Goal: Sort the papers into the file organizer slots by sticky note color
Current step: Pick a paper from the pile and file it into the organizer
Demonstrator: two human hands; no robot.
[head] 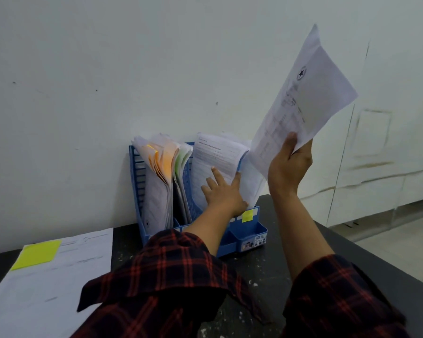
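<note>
Right hand (289,164) up high, clenched on the lower edge of a sheet (303,98), thumb across its front; any sticky note on it is out of sight. Left hand (224,191) reaches in with straight fingers pressed flat on the papers (215,157) in the organizer's (248,234) right slot, grasping nothing. The sleeve (171,272) hides the organizer's front middle. Left slot holds papers with orange notes (161,162), the next one papers tinged green. A yellow tag (247,215) sits on the right front. The organizer stands against the wall (108,69). A stack (59,276) with a yellow note (37,253) lies on the surface (352,252) at left, cut off by the frame.
</note>
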